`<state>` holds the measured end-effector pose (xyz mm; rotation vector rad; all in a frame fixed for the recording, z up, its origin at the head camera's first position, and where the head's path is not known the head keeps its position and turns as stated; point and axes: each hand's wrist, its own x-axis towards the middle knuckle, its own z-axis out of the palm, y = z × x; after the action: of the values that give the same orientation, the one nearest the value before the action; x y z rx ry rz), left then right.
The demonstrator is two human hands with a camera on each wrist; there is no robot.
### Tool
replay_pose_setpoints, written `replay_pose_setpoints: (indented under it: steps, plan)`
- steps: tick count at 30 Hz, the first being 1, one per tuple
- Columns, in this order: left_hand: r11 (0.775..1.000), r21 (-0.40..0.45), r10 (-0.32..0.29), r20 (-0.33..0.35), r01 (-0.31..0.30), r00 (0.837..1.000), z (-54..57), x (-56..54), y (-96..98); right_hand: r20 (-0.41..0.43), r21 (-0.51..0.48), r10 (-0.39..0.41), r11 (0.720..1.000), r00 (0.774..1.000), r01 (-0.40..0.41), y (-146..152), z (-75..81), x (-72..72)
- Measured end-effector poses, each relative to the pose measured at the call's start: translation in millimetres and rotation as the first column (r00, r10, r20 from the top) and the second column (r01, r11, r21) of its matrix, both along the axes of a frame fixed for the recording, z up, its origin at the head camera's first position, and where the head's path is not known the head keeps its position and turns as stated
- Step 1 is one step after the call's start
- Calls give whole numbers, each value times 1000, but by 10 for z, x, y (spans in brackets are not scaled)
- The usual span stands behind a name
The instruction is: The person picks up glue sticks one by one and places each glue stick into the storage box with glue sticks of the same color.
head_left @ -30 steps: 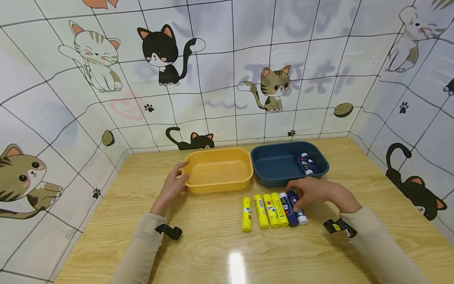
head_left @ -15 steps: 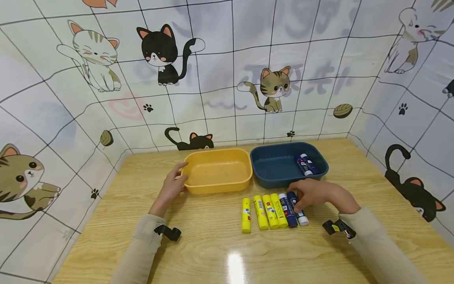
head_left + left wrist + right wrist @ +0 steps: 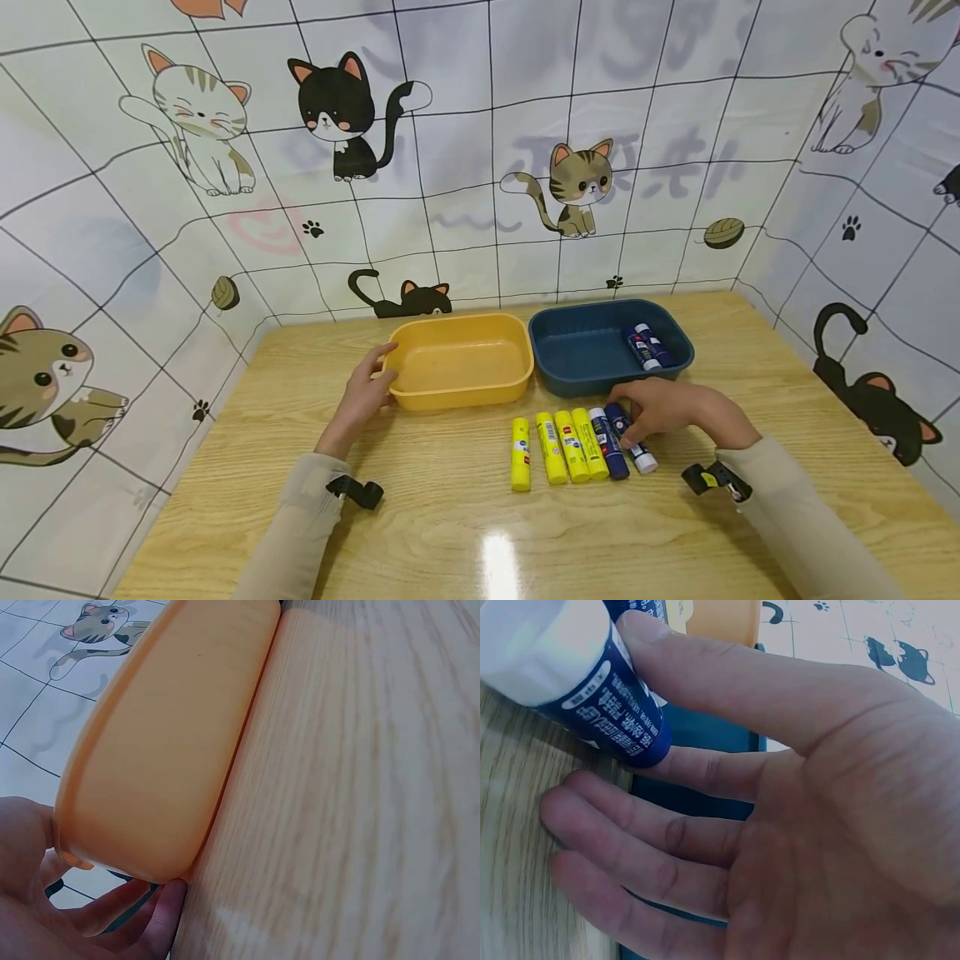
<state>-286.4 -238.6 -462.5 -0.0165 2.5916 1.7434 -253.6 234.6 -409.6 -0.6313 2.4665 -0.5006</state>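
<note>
My right hand (image 3: 660,410) pinches a dark blue glue stick (image 3: 640,456) between thumb and index finger at the right end of a row. In the right wrist view, this glue stick (image 3: 619,712) has its white end toward the camera, and the other fingers extend below it. Beside it lie another blue glue stick (image 3: 609,446) and several yellow glue sticks (image 3: 573,447), the leftmost a little apart. My left hand (image 3: 366,387) holds the left end of a yellow plastic basin (image 3: 459,400), thumb at the rim and fingers against the end wall in the left wrist view.
A dark blue basin (image 3: 573,385) stands right beside the yellow one, just behind my right hand. Two blue glue sticks (image 3: 647,346) lie at its right end. The wooden table (image 3: 420,517) ends at a cat-patterned cloth (image 3: 465,183) at the back and sides.
The white end of the pinched glue stick has swung slightly right, away from the blue one beside it. My left hand and both basins stay in place.
</note>
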Motion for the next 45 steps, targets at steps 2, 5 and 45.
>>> replay_pose_setpoints:
  steps: [2,5,45]
  plan:
    - [1000,-1,-4,-2,4,1000,0,1,-1,5,-4,-6,1000,1000,6,2,2,5]
    - [1000,4,5,4,-5,1000,7,7,1,42,-14,-35,999,998,36,-7,6,14]
    - [1000,20,6,18,-7,1000,7,9,12,150,-43,-109,992,983,116,-15,94,109]
